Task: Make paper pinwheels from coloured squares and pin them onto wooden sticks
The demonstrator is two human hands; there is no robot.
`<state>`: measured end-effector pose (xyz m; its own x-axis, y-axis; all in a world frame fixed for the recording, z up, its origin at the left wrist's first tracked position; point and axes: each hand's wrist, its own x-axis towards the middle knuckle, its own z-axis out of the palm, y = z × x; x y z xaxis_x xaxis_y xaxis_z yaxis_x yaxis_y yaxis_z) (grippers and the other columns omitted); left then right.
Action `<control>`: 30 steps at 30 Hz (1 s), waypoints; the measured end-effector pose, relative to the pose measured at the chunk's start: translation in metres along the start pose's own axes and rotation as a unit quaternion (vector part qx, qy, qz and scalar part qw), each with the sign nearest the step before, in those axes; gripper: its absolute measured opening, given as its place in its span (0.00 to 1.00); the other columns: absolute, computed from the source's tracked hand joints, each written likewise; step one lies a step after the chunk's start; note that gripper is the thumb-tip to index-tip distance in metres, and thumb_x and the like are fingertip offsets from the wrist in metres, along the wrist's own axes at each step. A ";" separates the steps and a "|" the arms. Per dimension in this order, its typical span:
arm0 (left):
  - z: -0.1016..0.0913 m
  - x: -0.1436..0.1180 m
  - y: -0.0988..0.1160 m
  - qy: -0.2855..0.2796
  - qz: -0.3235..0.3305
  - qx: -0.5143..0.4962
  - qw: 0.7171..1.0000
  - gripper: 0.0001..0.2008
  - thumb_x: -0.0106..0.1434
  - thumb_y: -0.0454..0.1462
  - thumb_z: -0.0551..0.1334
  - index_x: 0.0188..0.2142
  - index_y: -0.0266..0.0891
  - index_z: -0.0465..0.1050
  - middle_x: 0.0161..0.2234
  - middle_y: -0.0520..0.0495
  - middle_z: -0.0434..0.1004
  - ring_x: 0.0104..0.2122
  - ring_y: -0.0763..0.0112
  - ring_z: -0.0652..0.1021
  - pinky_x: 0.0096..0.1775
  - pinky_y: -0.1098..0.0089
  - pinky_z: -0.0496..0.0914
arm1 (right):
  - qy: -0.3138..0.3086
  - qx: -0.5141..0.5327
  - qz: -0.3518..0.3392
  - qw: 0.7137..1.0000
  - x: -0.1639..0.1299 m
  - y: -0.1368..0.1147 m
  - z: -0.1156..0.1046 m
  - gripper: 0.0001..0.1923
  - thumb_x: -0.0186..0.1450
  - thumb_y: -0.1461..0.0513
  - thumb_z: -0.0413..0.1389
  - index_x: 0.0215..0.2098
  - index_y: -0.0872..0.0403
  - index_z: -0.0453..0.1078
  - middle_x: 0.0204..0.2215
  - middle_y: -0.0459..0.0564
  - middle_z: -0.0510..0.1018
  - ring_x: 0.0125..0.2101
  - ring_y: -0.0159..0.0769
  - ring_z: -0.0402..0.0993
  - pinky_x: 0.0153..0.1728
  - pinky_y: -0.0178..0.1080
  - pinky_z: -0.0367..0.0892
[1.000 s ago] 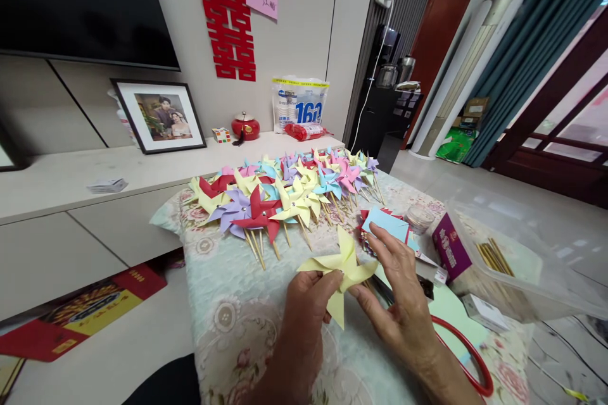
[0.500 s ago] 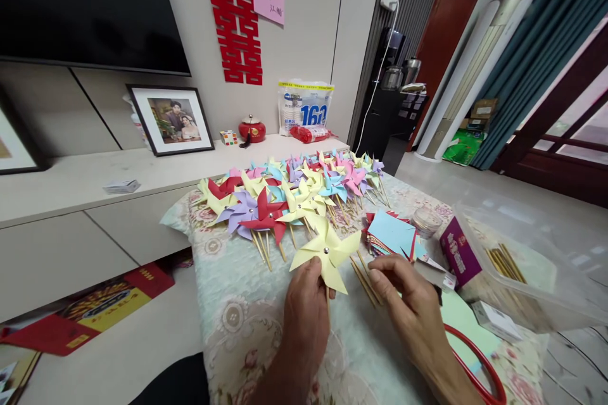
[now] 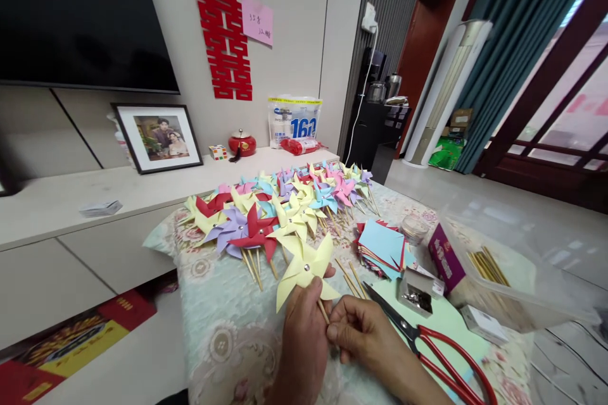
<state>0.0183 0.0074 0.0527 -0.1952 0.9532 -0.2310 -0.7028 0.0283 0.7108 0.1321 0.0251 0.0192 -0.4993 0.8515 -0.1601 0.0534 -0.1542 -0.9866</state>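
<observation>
Yellow pinwheel [image 3: 304, 259] is at 6 o'clock in view. L hand [image 3: 304, 332] pinches it by the shiny pin [image 3: 306, 267]; R hand [image 3: 357, 330] pinches its stick [image 3: 323, 312], at 5 o'clock from the pin. Prob. v. light, paper bends easy, so best hold the stiff stick.

"Where's the light from?"
"Daylight at the glass door [image 3: 570, 114]. There's glare on the floor [image 3: 475, 193] past the table's [image 3: 213, 304] right edge."
"Shadows?"
"Soft on the tabletop, darker beneath the cabinet [image 3: 90, 266] off its left edge."
"Sharp?"
"The pinwheel [image 3: 306, 266], fairly. The clear box [image 3: 532, 310] at the right edge looks stretched, washed out, perhaps slightly blurred."
</observation>
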 end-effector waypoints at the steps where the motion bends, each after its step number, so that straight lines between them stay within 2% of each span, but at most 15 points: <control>1: 0.000 0.000 -0.001 -0.010 -0.007 -0.013 1.000 0.19 0.54 0.46 0.66 0.42 0.36 0.75 0.30 0.49 0.75 0.27 0.67 0.75 0.30 0.68 0.69 | 0.005 0.008 -0.005 1.000 0.001 -0.001 0.000 0.17 0.56 0.53 0.65 0.24 0.54 0.64 0.19 0.39 0.67 0.17 0.25 0.61 0.20 0.30 0.54; 4: -0.005 0.003 -0.007 -0.023 0.006 0.007 1.000 0.19 0.53 0.46 0.67 0.42 0.37 0.76 0.34 0.46 0.78 0.32 0.63 0.78 0.36 0.65 0.72 | 0.010 0.014 -0.013 1.000 0.000 -0.007 0.001 0.16 0.56 0.54 0.65 0.23 0.54 0.64 0.19 0.39 0.67 0.18 0.26 0.61 0.20 0.31 0.55; 7: -0.011 0.008 -0.013 -0.033 0.034 0.052 0.998 0.17 0.52 0.46 0.68 0.38 0.38 0.78 0.38 0.42 0.79 0.41 0.57 0.78 0.44 0.63 0.72 | 0.031 -0.028 -0.019 0.999 -0.001 -0.012 0.000 0.13 0.57 0.57 0.63 0.25 0.54 0.66 0.18 0.40 0.68 0.19 0.27 0.61 0.22 0.32 0.54; 10: -0.017 0.012 -0.017 -0.083 0.053 0.072 0.993 0.23 0.53 0.46 0.67 0.47 0.39 0.76 0.49 0.39 0.78 0.51 0.53 0.75 0.51 0.60 0.69 | 0.080 -0.073 -0.033 0.994 -0.002 -0.017 -0.009 0.10 0.59 0.57 0.61 0.27 0.55 0.68 0.16 0.40 0.68 0.19 0.28 0.61 0.23 0.33 0.54; 12: -0.020 0.014 -0.017 -0.085 0.064 0.111 0.988 0.30 0.51 0.45 0.68 0.53 0.38 0.72 0.55 0.37 0.73 0.53 0.51 0.73 0.51 0.60 0.68 | 0.118 -0.087 -0.047 0.988 0.000 -0.024 -0.019 0.11 0.59 0.55 0.61 0.27 0.54 0.68 0.15 0.40 0.67 0.18 0.29 0.60 0.23 0.33 0.54; 14: -0.022 0.014 -0.016 -0.072 0.045 0.185 0.979 0.31 0.52 0.42 0.66 0.55 0.36 0.69 0.55 0.36 0.72 0.52 0.52 0.73 0.49 0.62 0.68 | 0.160 -0.099 -0.066 0.980 0.003 -0.039 -0.032 0.13 0.59 0.53 0.60 0.26 0.53 0.67 0.15 0.39 0.67 0.18 0.29 0.60 0.22 0.33 0.54; 16: -0.023 0.013 -0.015 -0.066 0.016 0.277 0.959 0.29 0.53 0.39 0.63 0.55 0.34 0.69 0.52 0.35 0.73 0.48 0.55 0.74 0.47 0.62 0.67 | 0.207 -0.129 -0.095 0.965 0.008 -0.059 -0.047 0.13 0.59 0.53 0.60 0.26 0.53 0.68 0.18 0.41 0.68 0.20 0.30 0.62 0.23 0.34 0.56; 20: -0.023 0.011 -0.022 -0.065 -0.016 0.436 0.898 0.24 0.54 0.35 0.59 0.52 0.35 0.70 0.43 0.41 0.73 0.36 0.62 0.74 0.44 0.62 0.67 | 0.288 -0.207 -0.128 0.926 0.027 -0.101 -0.076 0.14 0.57 0.52 0.60 0.24 0.53 0.68 0.17 0.42 0.70 0.20 0.32 0.64 0.24 0.35 0.59; 23: -0.024 0.010 -0.031 -0.105 -0.002 0.481 0.870 0.21 0.54 0.30 0.58 0.48 0.37 0.71 0.44 0.42 0.73 0.42 0.61 0.74 0.45 0.64 0.67 | 0.283 -0.219 -0.126 0.925 0.047 -0.117 -0.086 0.12 0.56 0.53 0.60 0.24 0.53 0.68 0.17 0.43 0.72 0.20 0.32 0.65 0.24 0.35 0.60; 25: -0.024 0.009 -0.033 -0.158 -0.016 0.491 0.857 0.18 0.55 0.30 0.59 0.46 0.38 0.72 0.44 0.43 0.74 0.42 0.62 0.75 0.45 0.64 0.68 | 0.257 -0.225 -0.118 0.932 0.058 -0.117 -0.081 0.11 0.55 0.55 0.60 0.24 0.53 0.67 0.17 0.44 0.72 0.19 0.32 0.66 0.23 0.35 0.61; 26: -0.024 0.009 -0.032 -0.208 -0.038 0.487 0.847 0.17 0.57 0.30 0.60 0.47 0.38 0.73 0.43 0.44 0.75 0.41 0.62 0.75 0.44 0.64 0.69 | 0.239 -0.228 -0.113 0.937 0.063 -0.114 -0.074 0.10 0.55 0.56 0.59 0.23 0.52 0.67 0.16 0.43 0.72 0.19 0.32 0.66 0.23 0.35 0.61; 28: -0.024 0.007 -0.027 -0.368 -0.101 0.458 0.803 0.15 0.61 0.33 0.61 0.49 0.39 0.73 0.42 0.44 0.76 0.40 0.63 0.77 0.43 0.63 0.71 | 0.196 -0.232 -0.100 0.948 0.070 -0.103 -0.056 0.07 0.54 0.58 0.58 0.23 0.52 0.66 0.15 0.43 0.72 0.17 0.32 0.67 0.22 0.34 0.61; 30: -0.024 0.004 -0.019 -0.526 -0.139 0.407 0.734 0.15 0.66 0.37 0.61 0.52 0.39 0.71 0.46 0.42 0.76 0.43 0.62 0.77 0.44 0.61 0.73 | 0.150 -0.234 -0.083 0.957 0.073 -0.088 -0.034 0.06 0.54 0.58 0.57 0.23 0.51 0.66 0.14 0.42 0.71 0.16 0.32 0.67 0.20 0.34 0.61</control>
<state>0.0145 0.0029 0.0218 0.8155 0.5690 -0.1058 0.1097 0.0276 0.9936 0.1203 0.1185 0.0935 -0.2675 0.9611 0.0683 0.4106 0.1778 -0.8943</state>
